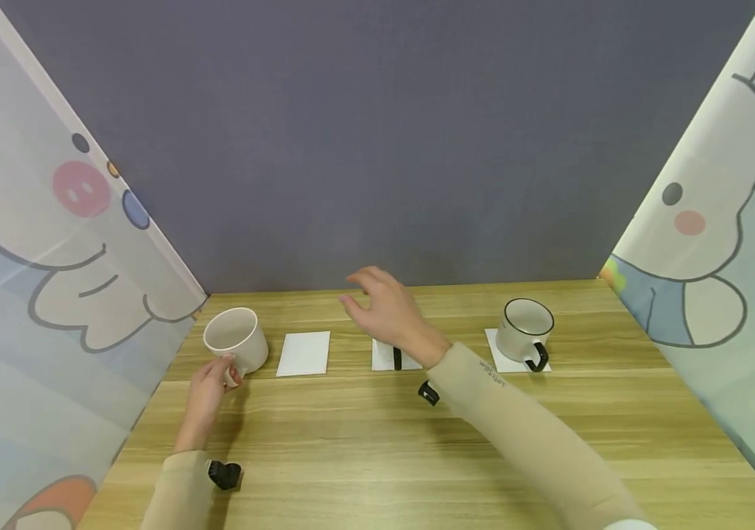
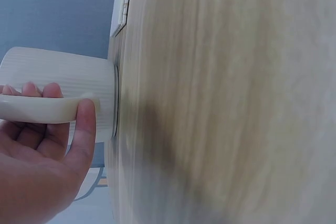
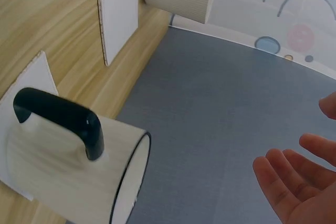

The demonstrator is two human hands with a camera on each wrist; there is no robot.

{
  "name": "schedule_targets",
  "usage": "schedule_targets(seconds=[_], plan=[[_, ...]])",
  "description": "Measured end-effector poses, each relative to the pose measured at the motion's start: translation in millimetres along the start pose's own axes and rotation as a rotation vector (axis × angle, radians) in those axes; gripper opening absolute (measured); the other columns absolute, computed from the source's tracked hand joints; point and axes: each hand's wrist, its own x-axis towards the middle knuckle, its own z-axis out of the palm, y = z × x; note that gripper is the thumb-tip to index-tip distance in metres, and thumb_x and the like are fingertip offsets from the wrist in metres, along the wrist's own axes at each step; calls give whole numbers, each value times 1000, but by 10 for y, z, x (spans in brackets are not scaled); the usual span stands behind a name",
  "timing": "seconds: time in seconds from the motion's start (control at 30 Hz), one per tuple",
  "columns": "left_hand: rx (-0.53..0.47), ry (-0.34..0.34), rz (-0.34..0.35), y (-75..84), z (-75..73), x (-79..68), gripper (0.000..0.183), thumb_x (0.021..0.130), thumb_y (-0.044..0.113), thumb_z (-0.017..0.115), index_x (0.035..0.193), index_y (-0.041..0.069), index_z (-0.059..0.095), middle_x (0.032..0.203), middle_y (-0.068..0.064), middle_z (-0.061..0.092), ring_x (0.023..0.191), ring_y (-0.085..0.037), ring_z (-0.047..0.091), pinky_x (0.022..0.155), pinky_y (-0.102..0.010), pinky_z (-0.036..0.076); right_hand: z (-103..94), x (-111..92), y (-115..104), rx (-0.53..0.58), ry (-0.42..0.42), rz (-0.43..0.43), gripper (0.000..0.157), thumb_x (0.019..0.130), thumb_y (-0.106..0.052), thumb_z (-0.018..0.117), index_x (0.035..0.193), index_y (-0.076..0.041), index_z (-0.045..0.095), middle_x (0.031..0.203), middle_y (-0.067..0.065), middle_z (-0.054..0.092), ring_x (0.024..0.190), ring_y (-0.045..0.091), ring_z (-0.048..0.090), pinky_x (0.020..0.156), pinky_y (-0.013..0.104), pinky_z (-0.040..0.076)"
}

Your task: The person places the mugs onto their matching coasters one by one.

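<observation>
At the table's left, my left hand (image 1: 208, 383) grips the handle of a white mug (image 1: 238, 342). The left wrist view shows its ribbed side (image 2: 79, 74), with several fingers curled through the handle (image 2: 47, 109) and one fingertip against its lower end. My right hand (image 1: 387, 305), fingers loosely spread, hangs above the middle coaster (image 1: 384, 361) and holds nothing. Under it stands a mug with a black handle (image 1: 398, 358), its body hidden by the hand in the head view. The right wrist view shows that cream mug (image 3: 63, 169) on its coaster, apart from the fingers (image 3: 278, 179).
A bare white square coaster (image 1: 304, 353) lies between the left and middle mugs. On the right, a black-rimmed mug (image 1: 526, 331) stands on another coaster (image 1: 499, 361). A grey panel (image 1: 377, 147) closes off the back, and cartoon-printed sheets (image 1: 695, 221) flank the table (image 1: 350, 456).
</observation>
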Motion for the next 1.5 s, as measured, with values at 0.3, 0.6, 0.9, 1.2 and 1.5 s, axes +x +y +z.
schedule_targets(seconds=[0.3, 0.6, 0.9, 1.2, 1.5], plan=[[-16, 8, -3, 25, 12, -2, 41, 110, 27, 45, 79, 2, 56, 71, 0, 55, 78, -13, 55, 76, -28, 53, 232, 101, -19, -49, -72, 7, 39, 101, -34, 59, 130, -9, 67, 131, 5, 64, 110, 22, 63, 86, 36, 55], [-3, -5, 27, 3, -8, 13, 44, 110, 27, 44, 79, -2, 56, 71, -1, 55, 74, -14, 56, 74, -28, 53, 494, 135, -22, -76, -168, 56, 42, 102, -38, 56, 132, -11, 66, 135, 6, 63, 123, 26, 60, 97, 42, 53], [0, -2, 11, -20, -30, 3, 44, 110, 26, 43, 80, -3, 57, 72, -1, 55, 77, -15, 58, 75, -28, 54, 752, 166, -46, -109, -228, 90, 44, 101, -39, 55, 133, -11, 66, 140, 6, 61, 131, 26, 56, 100, 44, 52], [4, 2, 8, -27, -22, -4, 43, 109, 29, 45, 78, 1, 56, 71, 0, 56, 76, -15, 59, 76, -30, 53, 942, 128, 36, -161, -298, 136, 46, 102, -40, 57, 137, -11, 63, 141, 7, 59, 129, 26, 57, 100, 44, 52], [21, 15, 27, -28, 16, 1, 44, 109, 28, 45, 78, -1, 57, 72, 0, 57, 77, -14, 58, 78, -32, 53, 1132, 29, 190, -259, -357, 138, 51, 98, -46, 60, 137, -13, 64, 139, 5, 62, 126, 24, 59, 99, 40, 52]])
